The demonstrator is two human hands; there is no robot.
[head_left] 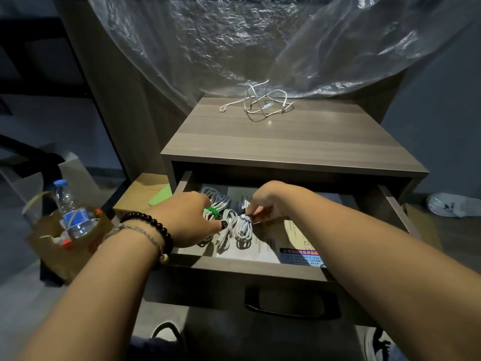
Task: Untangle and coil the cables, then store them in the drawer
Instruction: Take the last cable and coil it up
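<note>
both reaching into the open drawer [242, 267]: left hand [191, 218] gripping a green-tied coil [217, 204], right hand [268, 204] pinching a white coil [243, 230]; tangled cable [260, 105] on worktop [286, 142] at twelve o'clock.

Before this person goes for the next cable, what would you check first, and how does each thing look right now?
1. Drawer open wide enough: ok.
2. Coiled cables lie inside the drawer: ok.
3. Green tie around a coil: ok; whether every coil is tied: cannot tell.
4. Right hand free: not ok, it pinches a coil.
5. Left hand free: not ok, it rests on the coils.
6. Tangled cable on the cabinet top coiled: not ok.
</note>
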